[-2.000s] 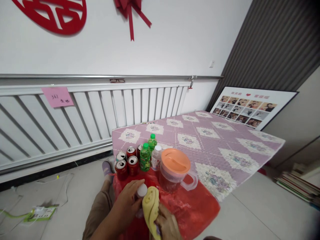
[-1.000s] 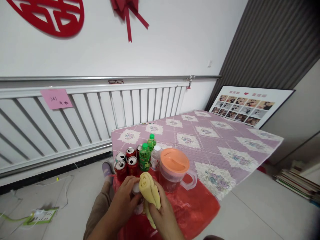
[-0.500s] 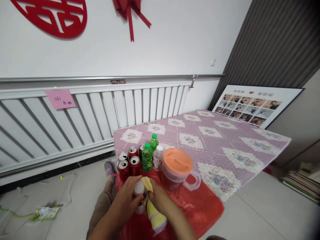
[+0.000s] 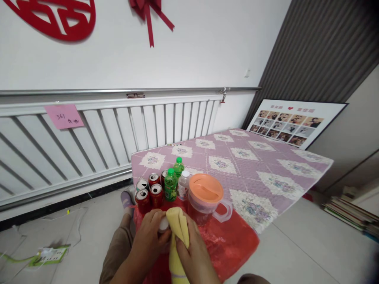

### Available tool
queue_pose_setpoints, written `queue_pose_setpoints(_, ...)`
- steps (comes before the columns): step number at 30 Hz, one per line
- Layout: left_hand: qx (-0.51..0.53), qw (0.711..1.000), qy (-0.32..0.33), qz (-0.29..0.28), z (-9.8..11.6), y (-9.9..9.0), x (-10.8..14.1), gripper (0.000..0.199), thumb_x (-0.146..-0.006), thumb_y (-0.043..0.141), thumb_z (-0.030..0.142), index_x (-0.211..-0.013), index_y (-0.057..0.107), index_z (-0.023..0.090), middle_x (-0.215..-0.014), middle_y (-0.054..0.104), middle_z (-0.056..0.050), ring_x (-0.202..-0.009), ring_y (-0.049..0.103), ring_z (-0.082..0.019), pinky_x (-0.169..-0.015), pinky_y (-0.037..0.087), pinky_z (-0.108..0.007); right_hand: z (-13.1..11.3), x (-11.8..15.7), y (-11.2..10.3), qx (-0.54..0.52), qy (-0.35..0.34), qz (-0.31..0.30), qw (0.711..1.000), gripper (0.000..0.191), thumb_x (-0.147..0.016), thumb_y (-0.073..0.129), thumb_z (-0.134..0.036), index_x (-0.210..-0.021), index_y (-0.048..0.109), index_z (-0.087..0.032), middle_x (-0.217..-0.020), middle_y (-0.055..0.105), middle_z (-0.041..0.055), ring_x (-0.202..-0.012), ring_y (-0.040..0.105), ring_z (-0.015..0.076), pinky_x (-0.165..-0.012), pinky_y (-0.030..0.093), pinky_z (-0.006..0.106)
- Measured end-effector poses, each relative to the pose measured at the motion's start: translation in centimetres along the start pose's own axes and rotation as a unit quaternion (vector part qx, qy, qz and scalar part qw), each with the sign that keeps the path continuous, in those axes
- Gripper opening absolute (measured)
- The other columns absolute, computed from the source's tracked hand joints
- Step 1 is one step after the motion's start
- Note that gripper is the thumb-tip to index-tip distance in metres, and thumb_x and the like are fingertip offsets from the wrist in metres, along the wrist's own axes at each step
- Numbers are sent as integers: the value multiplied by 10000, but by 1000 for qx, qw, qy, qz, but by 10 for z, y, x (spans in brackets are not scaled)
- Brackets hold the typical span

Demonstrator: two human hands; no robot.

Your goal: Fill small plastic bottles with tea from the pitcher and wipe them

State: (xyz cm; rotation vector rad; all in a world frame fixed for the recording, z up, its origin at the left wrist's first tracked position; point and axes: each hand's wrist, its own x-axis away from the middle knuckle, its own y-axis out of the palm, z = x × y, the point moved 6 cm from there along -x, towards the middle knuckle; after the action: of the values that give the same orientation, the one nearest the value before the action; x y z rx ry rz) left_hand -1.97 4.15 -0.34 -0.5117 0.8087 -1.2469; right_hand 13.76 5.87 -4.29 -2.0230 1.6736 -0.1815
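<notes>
My left hand (image 4: 151, 234) is wrapped round a bottle with a white cap (image 4: 164, 225); the fingers hide most of its body. In my right hand (image 4: 194, 248) is a folded yellow cloth (image 4: 178, 227), its top beside the bottle and its lower end hanging down. Both hands are over a red plastic sheet (image 4: 237, 240). Just beyond them stand several opened drink cans (image 4: 156, 194), two green-capped bottles (image 4: 171, 184), and another white-capped bottle (image 4: 183, 185). A clear pitcher with an orange lid (image 4: 205, 188) is close to my right hand.
The table has a purple patterned cloth (image 4: 220, 163). Behind it runs a white radiator (image 4: 148, 126) with a pink note (image 4: 64, 117). A photo board (image 4: 291, 122) leans at the right. On the floor lie a power strip (image 4: 50, 255) and a stack of books (image 4: 348, 215).
The yellow cloth's folded top has come up higher, and my right hand has turned, its thumb now across the cloth. My left hand still holds the bottle. The view has shifted slightly.
</notes>
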Motion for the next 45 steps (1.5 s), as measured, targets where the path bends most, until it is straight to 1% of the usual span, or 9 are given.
queue_pose_setpoints(5, -9, 1000, 4, -30, -3, -3, 0, 387, -808, 630, 190, -1194, 658, 188, -1207, 718, -112, -1155, 633, -290, -1033, 505, -485, 20, -7, 11, 9, 64, -49, 997, 609, -808, 503, -120, -1416, 507, -87, -1435, 577, 201, -1360, 529, 286, -1157, 394, 465)
queue_pose_setpoints(10, 33, 993, 72, -82, -4, -13, -1, 532, -815, 568, 156, -1339, 602, 244, -1332, 676, -83, -1254, 597, -254, -1088, 479, -432, 36, -3, 20, 20, 99, -95, 990, 607, -837, 499, -136, -1433, 469, -27, -1448, 550, 238, -1392, 492, 289, -1182, 350, 470)
queue_pose_setpoints(20, 9, 998, -55, -36, -8, -20, -2, 357, -791, 629, 232, -1144, 669, 198, -1118, 715, -103, -1087, 643, -286, -975, 517, -464, -17, -5, 2, -28, 0, -21, 999, 675, -843, 517, -179, -1505, 393, -156, -1525, 470, 161, -1427, 440, 257, -1187, 354, 443)
queue_pose_setpoints(28, -2, 995, -95, -21, -11, -21, -6, 271, -750, 661, 278, -1000, 640, 177, -1012, 693, -86, -983, 650, -279, -908, 529, -458, 30, -11, 34, 25, 87, -106, 990, 661, -813, 486, -69, -1467, 413, -7, -1471, 521, 241, -1396, 485, 270, -1194, 342, 437)
queue_pose_setpoints(31, 29, 997, -63, -29, -17, -19, -7, 369, -717, 652, 255, -1077, 646, 174, -1139, 702, -120, -1075, 643, -295, -976, 513, -480, 37, -9, 34, 14, 95, -102, 990, 675, -822, 511, -94, -1479, 392, 2, -1501, 482, 250, -1429, 442, 272, -1206, 318, 431)
queue_pose_setpoints(34, 90, 994, -12, -65, -24, -14, -7, 578, -700, 602, 194, -1278, 608, 208, -1356, 650, -113, -1254, 589, -282, -1101, 450, -462, 32, -6, 28, -8, 104, -86, 991, 717, -835, 519, -135, -1515, 326, -15, -1561, 398, 243, -1474, 365, 264, -1227, 268, 443)
queue_pose_setpoints(37, 139, 985, 0, -104, -32, -11, -6, 598, -736, 559, 189, -1330, 600, 244, -1396, 643, -75, -1286, 584, -251, -1125, 441, -417, 15, -5, 18, -40, 97, -67, 992, 781, -821, 535, -157, -1550, 268, -81, -1601, 341, 203, -1499, 311, 246, -1235, 242, 450)
queue_pose_setpoints(42, 156, 984, -25, -86, -32, -14, -6, 516, -758, 594, 256, -1270, 640, 207, -1285, 701, -110, -1183, 639, -268, -1073, 483, -425, -13, -4, 8, -66, 39, -62, 995, 789, -788, 557, -164, -1543, 328, -180, -1585, 384, 136, -1477, 350, 234, -1227, 264, 439)
queue_pose_setpoints(45, 134, 987, -71, -53, -31, -14, -2, 473, -758, 605, 286, -1221, 643, 196, -1240, 702, -117, -1136, 645, -275, -1021, 507, -441, -4, -5, 14, -39, 56, -68, 995, 744, -809, 541, -175, -1529, 354, -155, -1570, 411, 153, -1466, 373, 241, -1220, 280, 430)
